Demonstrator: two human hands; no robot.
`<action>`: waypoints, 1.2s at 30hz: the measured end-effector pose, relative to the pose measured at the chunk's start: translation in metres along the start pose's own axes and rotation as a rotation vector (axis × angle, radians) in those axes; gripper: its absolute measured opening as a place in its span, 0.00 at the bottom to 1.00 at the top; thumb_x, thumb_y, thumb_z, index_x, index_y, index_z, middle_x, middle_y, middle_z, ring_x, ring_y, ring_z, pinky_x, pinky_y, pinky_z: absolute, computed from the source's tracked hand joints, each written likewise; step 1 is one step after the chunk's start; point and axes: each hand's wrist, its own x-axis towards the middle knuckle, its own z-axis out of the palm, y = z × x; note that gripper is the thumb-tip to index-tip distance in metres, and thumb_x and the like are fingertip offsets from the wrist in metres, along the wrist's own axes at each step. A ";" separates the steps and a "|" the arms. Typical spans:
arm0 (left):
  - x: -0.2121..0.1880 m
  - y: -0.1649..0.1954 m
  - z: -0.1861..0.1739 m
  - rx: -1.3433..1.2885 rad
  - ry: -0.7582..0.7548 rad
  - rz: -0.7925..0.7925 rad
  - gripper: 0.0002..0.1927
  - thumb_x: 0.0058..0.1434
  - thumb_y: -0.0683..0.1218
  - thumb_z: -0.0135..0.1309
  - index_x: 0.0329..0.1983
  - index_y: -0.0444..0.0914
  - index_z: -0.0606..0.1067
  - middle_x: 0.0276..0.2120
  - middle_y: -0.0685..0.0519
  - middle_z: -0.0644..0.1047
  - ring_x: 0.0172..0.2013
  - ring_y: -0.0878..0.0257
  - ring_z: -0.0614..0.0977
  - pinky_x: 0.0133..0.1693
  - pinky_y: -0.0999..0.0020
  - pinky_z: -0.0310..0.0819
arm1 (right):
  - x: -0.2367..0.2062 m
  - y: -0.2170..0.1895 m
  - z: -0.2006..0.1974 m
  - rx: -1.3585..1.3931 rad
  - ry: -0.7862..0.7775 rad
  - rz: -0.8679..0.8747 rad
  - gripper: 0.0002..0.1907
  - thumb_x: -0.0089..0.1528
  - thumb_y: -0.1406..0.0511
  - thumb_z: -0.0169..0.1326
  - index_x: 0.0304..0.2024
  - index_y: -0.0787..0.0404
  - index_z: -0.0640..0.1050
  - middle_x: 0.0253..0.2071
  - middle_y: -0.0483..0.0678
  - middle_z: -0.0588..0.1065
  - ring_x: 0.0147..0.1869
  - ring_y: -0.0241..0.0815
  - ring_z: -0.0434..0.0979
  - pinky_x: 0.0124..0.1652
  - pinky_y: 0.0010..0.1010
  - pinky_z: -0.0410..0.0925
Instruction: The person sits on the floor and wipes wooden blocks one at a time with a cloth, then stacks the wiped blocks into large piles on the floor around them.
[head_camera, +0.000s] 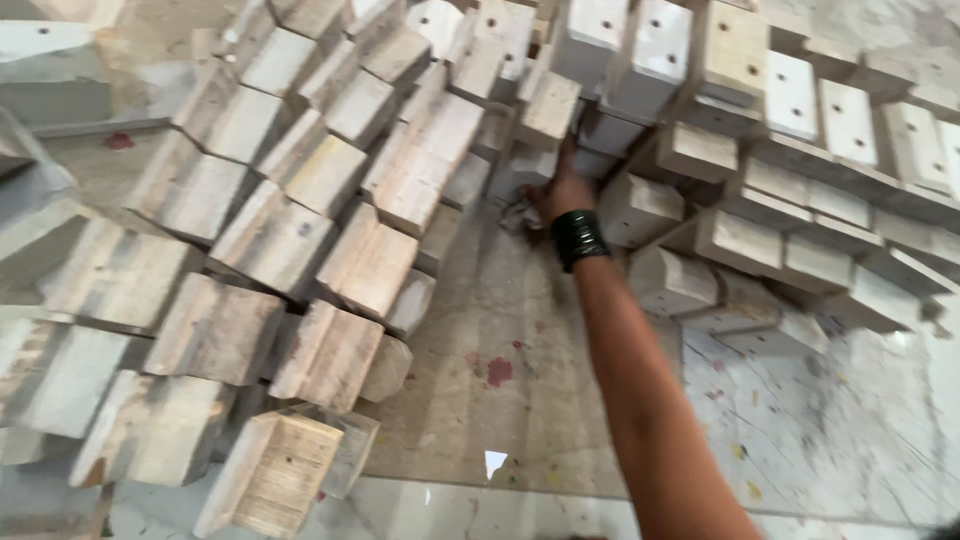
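Right hand (562, 190), black wristband, reaches far forward into the gap between stacked pale rectangular wooden blocks (545, 110); its fingers are hidden, so the grip cannot be told. The blocks lie directly beyond the wristband, long axes angled away. Left hand out of view.

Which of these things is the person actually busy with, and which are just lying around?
In hand:
- right hand, reaching into the heap
- wooden blocks at its fingertips

Lying about:
- rows of blocks on the left
- stained floor
- paper scrap
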 end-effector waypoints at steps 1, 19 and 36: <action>0.003 -0.002 0.006 -0.014 0.006 0.002 0.25 0.67 0.43 0.54 0.68 0.37 0.70 0.48 0.38 0.78 0.45 0.62 0.79 0.48 0.67 0.75 | -0.010 0.001 0.004 0.016 0.087 -0.068 0.62 0.55 0.56 0.65 0.76 0.60 0.36 0.55 0.66 0.76 0.54 0.64 0.79 0.51 0.48 0.71; -0.042 0.033 0.004 0.170 1.072 0.606 0.40 0.46 0.33 0.61 0.65 0.41 0.67 0.58 0.48 0.67 0.57 0.55 0.71 0.53 0.61 0.71 | -0.413 0.027 -0.014 0.736 -0.264 0.137 0.23 0.70 0.57 0.48 0.64 0.63 0.70 0.58 0.55 0.75 0.63 0.45 0.74 0.61 0.34 0.65; -0.076 0.066 0.056 -0.331 0.547 0.492 0.23 0.53 0.34 0.56 0.54 0.37 0.75 0.50 0.52 0.74 0.42 0.64 0.80 0.41 0.67 0.82 | -0.211 0.063 -0.122 -0.443 0.299 -0.092 0.46 0.53 0.52 0.67 0.68 0.65 0.66 0.66 0.61 0.65 0.68 0.62 0.63 0.64 0.54 0.57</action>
